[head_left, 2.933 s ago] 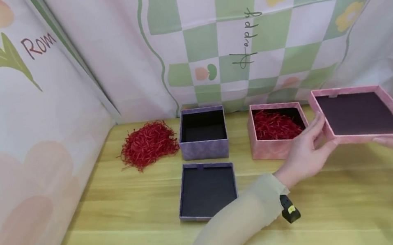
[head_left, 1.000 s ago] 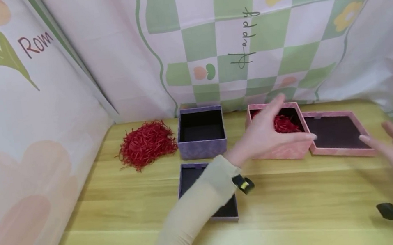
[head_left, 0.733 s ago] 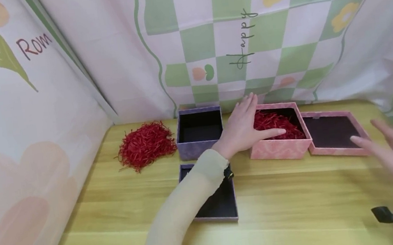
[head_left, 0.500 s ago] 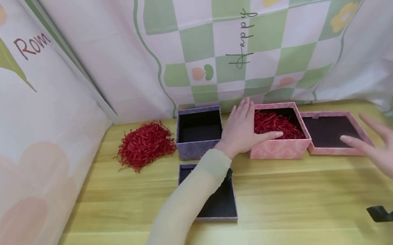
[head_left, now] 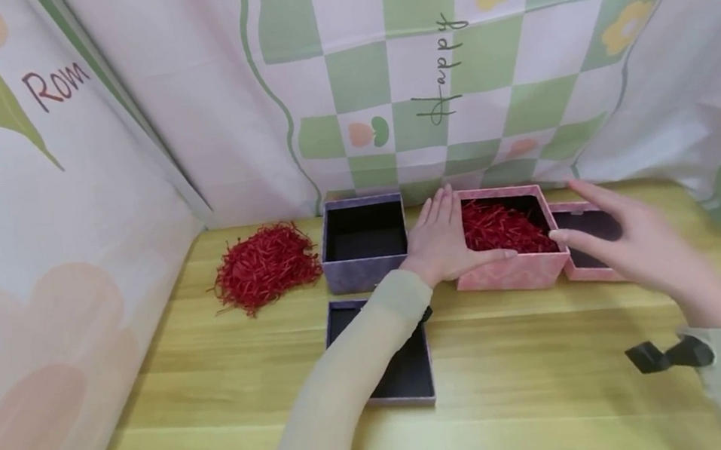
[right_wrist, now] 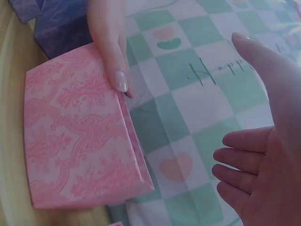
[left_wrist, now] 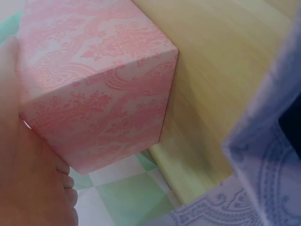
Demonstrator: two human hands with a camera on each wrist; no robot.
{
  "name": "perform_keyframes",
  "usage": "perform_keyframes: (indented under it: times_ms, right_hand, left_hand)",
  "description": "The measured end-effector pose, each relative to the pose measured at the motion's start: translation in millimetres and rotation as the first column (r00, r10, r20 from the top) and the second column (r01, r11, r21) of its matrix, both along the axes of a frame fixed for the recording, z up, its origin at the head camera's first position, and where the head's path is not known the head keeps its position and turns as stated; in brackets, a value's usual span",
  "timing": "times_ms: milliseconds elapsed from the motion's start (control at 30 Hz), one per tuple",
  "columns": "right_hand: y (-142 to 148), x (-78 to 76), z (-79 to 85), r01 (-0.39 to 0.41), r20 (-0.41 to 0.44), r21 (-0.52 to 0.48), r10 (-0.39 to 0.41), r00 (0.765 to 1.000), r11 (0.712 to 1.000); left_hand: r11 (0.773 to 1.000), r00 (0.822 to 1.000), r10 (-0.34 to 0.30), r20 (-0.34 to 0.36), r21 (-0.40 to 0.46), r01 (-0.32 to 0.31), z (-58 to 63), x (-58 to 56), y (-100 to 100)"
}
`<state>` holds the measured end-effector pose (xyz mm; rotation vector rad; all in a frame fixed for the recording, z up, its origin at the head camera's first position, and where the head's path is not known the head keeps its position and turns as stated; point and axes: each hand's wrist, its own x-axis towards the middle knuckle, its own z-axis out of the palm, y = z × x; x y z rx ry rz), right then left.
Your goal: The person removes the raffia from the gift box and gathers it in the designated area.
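My left hand (head_left: pixel 439 249) lies along the left wall of a pink patterned box (head_left: pixel 513 273), fingers straight and together, thumb stretched along the front rim. Red shredded paper (head_left: pixel 501 229) partly fills that box. In the left wrist view the patterned walls of the pink box (left_wrist: pixel 99 117) show beside the fingers. My right hand (head_left: pixel 642 237) hovers over the pink lid (head_left: pixel 599 273), thumb and fingers spread, fingertips close to the box's right rim. The lid lies inside-up against the box's right side, partly hidden by this hand. Nothing is between the spread fingers in the right wrist view.
An open purple box (head_left: pixel 367 273) with a black inside stands left of the left hand. In front of it the purple lid (head_left: pixel 403 371) lies inside-up, partly covered by the left sleeve. A pile of red shredded paper (head_left: pixel 266 264) sits farther left. Curtains (head_left: pixel 355 81) border the wooden table.
The pink lid, held in both hands at first, now lies on the table right of the pink box. The left hand has come to the box's left wall; the right hand has moved left toward the box.
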<state>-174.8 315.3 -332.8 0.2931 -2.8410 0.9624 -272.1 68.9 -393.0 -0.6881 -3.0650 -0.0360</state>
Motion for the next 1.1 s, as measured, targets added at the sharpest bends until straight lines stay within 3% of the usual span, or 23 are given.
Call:
perform_keyframes:
  times_ms: [267,467,600,700,867,1100]
  right_hand:
    - [-28.8,-43.9,8.7,-0.081,0.059,0.076,0.076,0.995,0.994]
    - [-46.9,-76.9,-15.6,-0.206,0.034,0.082,0.203,0.979,0.975]
    - [-55.3,-93.5,-31.1,-0.286,0.063,0.120,0.280,0.958,0.951]
    - [-60.1,-103.4,-39.2,-0.321,0.087,0.167,0.310,0.947,0.932]
    - [-63.7,-110.9,-48.8,-0.318,0.125,0.230,0.296,0.947,0.920]
    - [-65.1,-116.4,-58.3,-0.344,0.190,0.217,0.306,0.933,0.914]
  left_hand:
    - [1.000,1.000,-0.003,0.028,-0.028,0.004,0.8,-2.0,-0.6]
    - [0.999,0.999,-0.013,0.036,-0.052,0.015,1.7,-4.7,-1.7]
    - [0.999,0.999,-0.013,0.041,-0.049,0.015,1.1,-6.0,-0.7]
    - [0.999,0.999,-0.015,0.037,-0.049,0.017,2.0,-4.4,-1.0]
    - [0.999,0.999,-0.032,0.029,-0.039,0.033,2.5,-1.4,-2.3]
    - [0.998,0.999,-0.037,0.026,-0.044,0.038,1.8,-1.1,-2.0]
